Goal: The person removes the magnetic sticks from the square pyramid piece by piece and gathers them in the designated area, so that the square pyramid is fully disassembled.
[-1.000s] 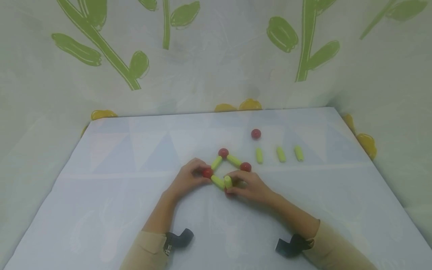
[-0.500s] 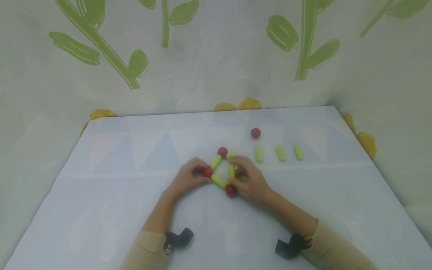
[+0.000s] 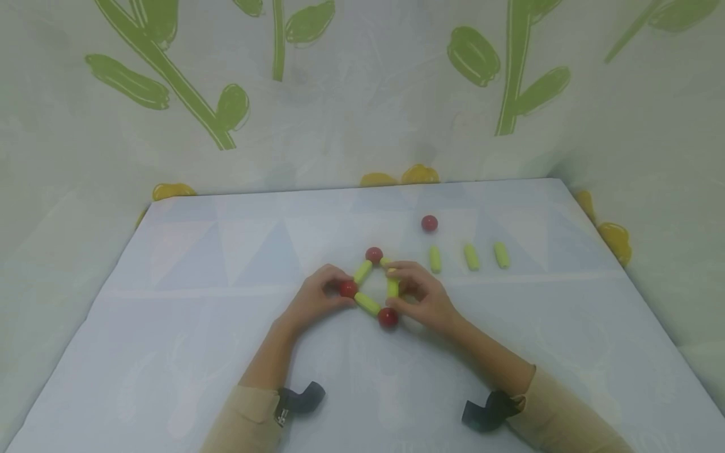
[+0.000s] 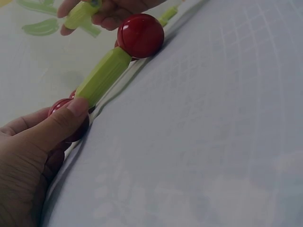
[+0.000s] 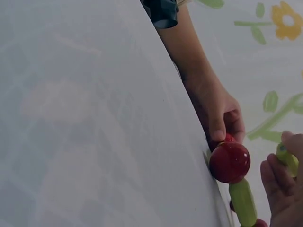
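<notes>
Partly hidden: fourth ball behind right hand [image 3: 421,299], rod [image 3: 392,287] pinched.

From the head camera my right hand [image 3: 421,296] covers most of the far-right green rod [image 3: 386,261] — I see only its tip beside the top red ball [image 3: 374,255] — and the right-corner ball is hidden entirely. My left hand [image 3: 317,297] half covers the left red ball [image 3: 348,289]. In the left wrist view that hand [image 4: 33,156] is cut by the picture's lower left corner, its thumb over the ball [image 4: 64,106]. The right wrist view crops my right hand's fingers [image 5: 279,189] at the edge, and a lower ball [image 5: 260,223] is barely in view.
</notes>
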